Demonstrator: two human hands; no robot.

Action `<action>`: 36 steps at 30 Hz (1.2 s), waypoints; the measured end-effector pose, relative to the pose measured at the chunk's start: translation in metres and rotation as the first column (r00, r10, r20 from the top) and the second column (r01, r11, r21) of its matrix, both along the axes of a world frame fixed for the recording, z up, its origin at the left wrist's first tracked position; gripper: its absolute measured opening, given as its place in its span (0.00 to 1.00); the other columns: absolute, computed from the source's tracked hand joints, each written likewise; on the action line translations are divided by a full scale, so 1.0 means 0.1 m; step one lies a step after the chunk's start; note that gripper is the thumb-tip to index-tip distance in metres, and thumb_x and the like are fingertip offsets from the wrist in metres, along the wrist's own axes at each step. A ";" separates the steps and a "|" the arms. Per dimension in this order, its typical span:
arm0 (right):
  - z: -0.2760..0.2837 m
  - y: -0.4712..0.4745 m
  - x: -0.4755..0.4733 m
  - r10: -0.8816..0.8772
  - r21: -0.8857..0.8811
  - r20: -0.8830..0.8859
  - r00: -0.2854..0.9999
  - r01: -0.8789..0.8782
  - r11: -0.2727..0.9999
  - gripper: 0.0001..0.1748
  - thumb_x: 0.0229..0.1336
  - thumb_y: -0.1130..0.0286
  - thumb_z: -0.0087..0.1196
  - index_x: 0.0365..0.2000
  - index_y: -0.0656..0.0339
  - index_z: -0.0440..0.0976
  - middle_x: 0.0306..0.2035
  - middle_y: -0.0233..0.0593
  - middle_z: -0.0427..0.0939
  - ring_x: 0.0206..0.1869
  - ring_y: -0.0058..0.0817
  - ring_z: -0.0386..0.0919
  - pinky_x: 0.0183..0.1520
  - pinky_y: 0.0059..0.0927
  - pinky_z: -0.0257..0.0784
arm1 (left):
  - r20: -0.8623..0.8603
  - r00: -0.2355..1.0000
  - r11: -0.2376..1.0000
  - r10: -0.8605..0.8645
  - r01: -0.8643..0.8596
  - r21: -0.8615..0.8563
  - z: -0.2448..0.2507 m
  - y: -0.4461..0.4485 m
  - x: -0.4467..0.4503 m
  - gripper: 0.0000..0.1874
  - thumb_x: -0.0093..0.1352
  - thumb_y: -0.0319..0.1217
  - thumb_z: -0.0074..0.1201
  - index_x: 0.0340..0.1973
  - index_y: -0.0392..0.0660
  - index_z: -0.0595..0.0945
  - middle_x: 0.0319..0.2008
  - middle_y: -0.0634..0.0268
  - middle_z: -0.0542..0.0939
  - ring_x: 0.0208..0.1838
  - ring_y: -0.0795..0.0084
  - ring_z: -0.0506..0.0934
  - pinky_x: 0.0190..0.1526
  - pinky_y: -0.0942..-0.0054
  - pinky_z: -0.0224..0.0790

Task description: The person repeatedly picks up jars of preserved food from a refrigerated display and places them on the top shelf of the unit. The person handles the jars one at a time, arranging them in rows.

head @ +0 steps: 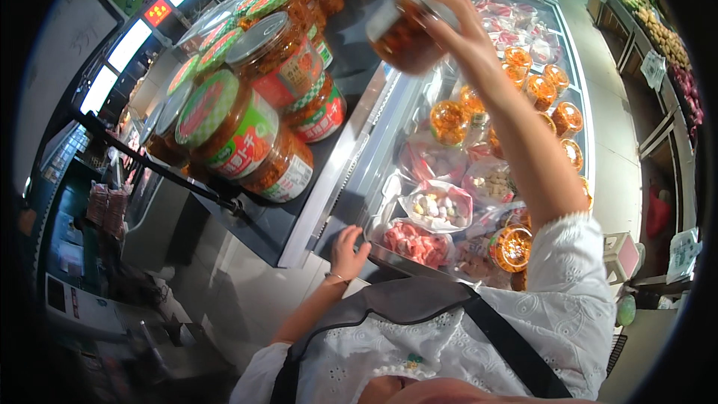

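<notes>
My right hand grips a plastic jar of reddish-brown pickled food and holds it up, tilted, beside the dark shelf. The jar is blurred, and its far side is hidden. My left hand rests with fingers apart at the near corner of the freezer case, holding nothing. On the shelf to the left, jars with green checked lids stand stacked in two layers. A clear-lidded jar stands among them. Below my right forearm, orange-topped jars stand inside the freezer case.
Bags of pink meat and pale rounded balls lie in the case. A black rail crosses the shelf's near end. Produce bins line the aisle at right. A white counter scale or machine stands lower left.
</notes>
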State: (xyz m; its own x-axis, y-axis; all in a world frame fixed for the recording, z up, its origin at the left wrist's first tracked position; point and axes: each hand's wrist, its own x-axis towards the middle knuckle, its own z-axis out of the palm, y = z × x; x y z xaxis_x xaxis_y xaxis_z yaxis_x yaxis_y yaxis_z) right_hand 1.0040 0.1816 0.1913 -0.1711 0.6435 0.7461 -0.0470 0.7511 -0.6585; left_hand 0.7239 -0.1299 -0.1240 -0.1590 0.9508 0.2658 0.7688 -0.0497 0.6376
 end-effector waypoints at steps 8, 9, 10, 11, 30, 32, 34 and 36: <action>0.31 1.79 -1.56 -0.348 0.351 0.510 0.787 0.179 0.919 0.33 0.62 0.38 0.61 0.60 0.46 0.78 0.62 0.47 0.71 0.63 0.52 0.71 0.67 0.52 0.65 | -0.288 0.958 0.999 -0.006 0.021 0.050 -0.37 -0.07 0.01 0.22 0.70 0.35 0.58 0.56 0.37 0.80 0.64 0.44 0.76 0.69 0.39 0.71 0.69 0.45 0.61; 0.27 1.93 -1.71 -0.358 0.362 0.560 0.747 0.168 0.917 0.34 0.60 0.37 0.61 0.58 0.46 0.78 0.62 0.47 0.70 0.62 0.56 0.72 0.66 0.54 0.67 | -0.296 0.955 0.999 -0.005 0.015 0.032 -0.34 -0.08 0.02 0.21 0.70 0.35 0.57 0.56 0.37 0.80 0.64 0.43 0.75 0.69 0.39 0.71 0.69 0.45 0.61; 0.20 2.05 -1.88 -0.375 0.412 0.567 0.734 0.142 0.900 0.34 0.59 0.35 0.61 0.57 0.45 0.78 0.63 0.46 0.69 0.61 0.60 0.73 0.65 0.55 0.69 | -0.297 0.955 1.000 0.001 0.005 0.019 -0.31 -0.07 0.04 0.21 0.71 0.34 0.57 0.56 0.36 0.80 0.64 0.43 0.75 0.69 0.39 0.70 0.69 0.45 0.61; 0.14 2.16 -2.00 -0.390 0.408 0.617 0.684 0.146 0.901 0.34 0.58 0.34 0.61 0.56 0.44 0.79 0.64 0.46 0.68 0.60 0.63 0.72 0.64 0.57 0.70 | -0.305 0.952 1.000 0.000 0.005 0.015 -0.29 -0.07 0.05 0.21 0.71 0.34 0.57 0.56 0.37 0.80 0.65 0.43 0.75 0.69 0.39 0.70 0.69 0.45 0.61; 0.03 2.39 -2.48 -0.045 0.064 0.709 0.704 -0.001 0.998 0.46 0.65 0.40 0.57 0.73 0.55 0.60 0.75 0.63 0.48 0.73 0.60 0.61 0.75 0.51 0.61 | -0.318 0.948 1.000 0.028 -0.030 0.000 -0.20 -0.06 0.09 0.19 0.71 0.33 0.54 0.57 0.42 0.81 0.66 0.48 0.75 0.70 0.41 0.71 0.69 0.47 0.63; 0.00 2.47 -2.41 0.014 -0.006 0.543 0.839 -0.014 1.000 0.47 0.63 0.41 0.60 0.73 0.57 0.60 0.74 0.63 0.50 0.72 0.61 0.61 0.75 0.49 0.61 | -0.325 0.945 0.999 0.029 -0.033 -0.007 -0.23 -0.07 0.09 0.19 0.72 0.33 0.54 0.57 0.42 0.81 0.66 0.48 0.75 0.69 0.41 0.71 0.69 0.47 0.63; -0.11 2.57 -2.17 0.008 -0.012 0.340 0.941 -0.004 1.000 0.47 0.61 0.44 0.63 0.71 0.60 0.61 0.69 0.62 0.55 0.72 0.59 0.60 0.73 0.46 0.63 | -0.317 0.948 0.999 0.037 -0.036 0.009 -0.26 -0.08 0.07 0.19 0.72 0.33 0.53 0.57 0.41 0.81 0.66 0.48 0.75 0.69 0.41 0.72 0.69 0.46 0.63; -0.23 2.70 -1.68 -0.045 0.073 0.213 0.976 0.030 0.997 0.44 0.63 0.47 0.62 0.71 0.61 0.62 0.68 0.60 0.58 0.72 0.57 0.60 0.73 0.45 0.63 | -0.327 0.945 0.999 0.030 -0.017 0.042 -0.30 -0.08 0.05 0.19 0.72 0.33 0.53 0.56 0.41 0.81 0.66 0.47 0.76 0.69 0.40 0.72 0.69 0.45 0.63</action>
